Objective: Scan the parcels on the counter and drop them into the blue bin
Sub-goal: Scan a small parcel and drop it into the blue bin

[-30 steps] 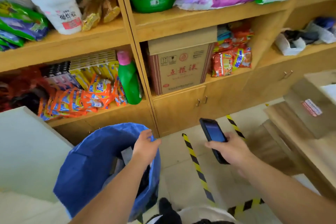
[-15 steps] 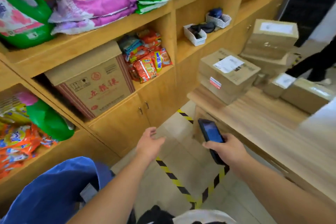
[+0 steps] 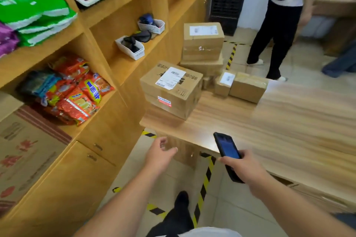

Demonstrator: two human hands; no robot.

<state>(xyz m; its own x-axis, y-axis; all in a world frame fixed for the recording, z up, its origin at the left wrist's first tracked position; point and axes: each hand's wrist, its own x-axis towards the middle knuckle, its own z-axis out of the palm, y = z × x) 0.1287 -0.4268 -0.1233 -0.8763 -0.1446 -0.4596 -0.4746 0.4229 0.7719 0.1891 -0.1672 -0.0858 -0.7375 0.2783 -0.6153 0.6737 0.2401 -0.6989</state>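
Note:
Several cardboard parcels sit at the far left end of the wooden counter. The nearest parcel carries a white label on top. Behind it two boxes are stacked, and two small parcels lie to the right. My right hand grips a black handheld scanner, screen up, over the counter's near edge. My left hand hangs empty with relaxed fingers, below and in front of the nearest parcel. The blue bin is out of view.
Wooden shelving with snack packets, white baskets and a scale runs along the left. A large printed carton fills the lower left shelf. Another person stands beyond the counter. Yellow-black tape marks the tiled floor.
My view has swung right from the blue bin to the counter. My left hand left the bin's rim and now reaches toward the parcels. The scanner stays in my right hand.

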